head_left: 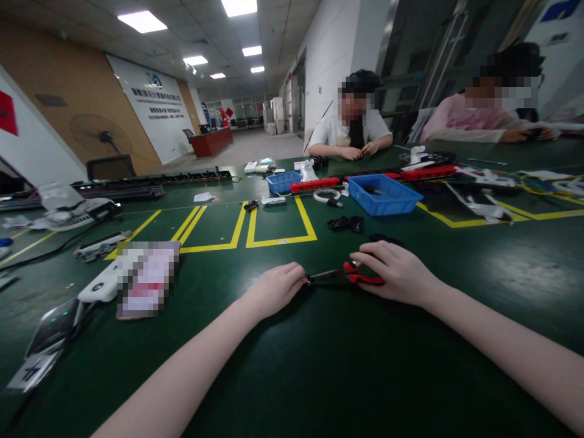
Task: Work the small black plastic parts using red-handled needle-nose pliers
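My right hand (396,272) is closed on the red handles of a pair of scissors (368,278), whose blades point left. At the blade tips is a small dark piece (311,280), too small to make out clearly. My left hand (281,289) pinches that piece between thumb and fingers. Both hands are low over the green table (292,377), with the scissors spanning the gap between them.
Beyond my hands lie black parts (345,224), a blue tray (384,196), a smaller blue tray (283,182) and red strips (314,185). A phone (150,280) and white device (107,280) are at left. Two people sit across the table.
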### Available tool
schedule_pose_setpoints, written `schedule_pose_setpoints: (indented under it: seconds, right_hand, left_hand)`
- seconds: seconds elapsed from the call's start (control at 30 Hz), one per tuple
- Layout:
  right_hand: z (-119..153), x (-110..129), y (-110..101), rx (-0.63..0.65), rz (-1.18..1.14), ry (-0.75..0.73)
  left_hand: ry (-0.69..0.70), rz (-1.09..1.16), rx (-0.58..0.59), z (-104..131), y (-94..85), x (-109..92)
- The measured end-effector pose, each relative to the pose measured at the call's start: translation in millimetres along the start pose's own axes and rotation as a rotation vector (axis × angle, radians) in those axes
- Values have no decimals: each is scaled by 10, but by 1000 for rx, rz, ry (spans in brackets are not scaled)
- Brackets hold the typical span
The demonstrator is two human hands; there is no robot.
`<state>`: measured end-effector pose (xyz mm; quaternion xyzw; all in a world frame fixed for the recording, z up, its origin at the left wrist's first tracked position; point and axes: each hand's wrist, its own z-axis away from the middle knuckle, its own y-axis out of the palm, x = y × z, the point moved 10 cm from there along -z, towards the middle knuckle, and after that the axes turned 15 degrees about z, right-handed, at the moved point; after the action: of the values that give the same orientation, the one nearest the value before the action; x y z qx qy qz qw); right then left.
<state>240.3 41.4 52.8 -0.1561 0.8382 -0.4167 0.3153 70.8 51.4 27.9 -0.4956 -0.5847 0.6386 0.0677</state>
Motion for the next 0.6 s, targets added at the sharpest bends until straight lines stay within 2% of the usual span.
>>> schedule_pose_setpoints:
  seconds: [0.13, 0.27, 0.43, 0.53, 0.6]
  right_hand:
    - [0, 53, -120, -149, 203, -63]
    - [-41, 48, -209, -181, 240, -14]
    - [-65, 3, -189, -71, 82, 88]
    - [-84, -7, -61, 13, -26, 126]
    - [-123, -17, 45, 61, -86, 145]
  left_hand:
    - [16, 32, -17, 20, -28, -4]
    - [12, 66, -1, 35, -37, -13]
    - [-7, 46, -47, 36, -69, 41]
    - [-18, 30, -95, 55, -90, 60]
    - [-27, 49, -84, 70, -68, 62]
